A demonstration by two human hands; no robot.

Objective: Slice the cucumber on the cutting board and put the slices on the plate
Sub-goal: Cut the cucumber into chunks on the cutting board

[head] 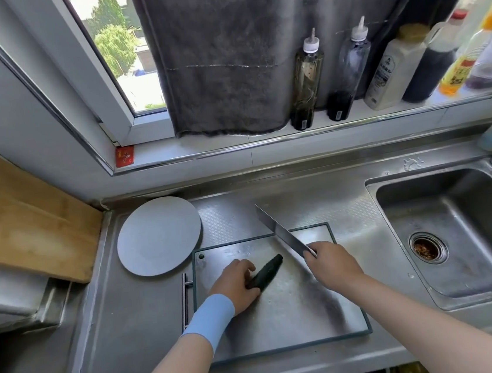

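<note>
The dark cucumber (pixel 266 271) lies whole on the steel cutting board (pixel 299 312), its tip pointing to 1 o'clock. The left hand (pixel 236 280) grips its near end. At 3 o'clock the right hand (pixel 324 261) holds a knife (pixel 280 232), blade aimed at 11 o'clock. The grey plate (pixel 158 236) sits on the tabletop (pixel 131 322) at 10 o'clock, just beside the board.

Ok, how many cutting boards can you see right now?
2. A metal board lies in the middle with the cucumber on it. A wooden board sits at the far left, beyond the plate. No others show, though some could be out of view.
</note>
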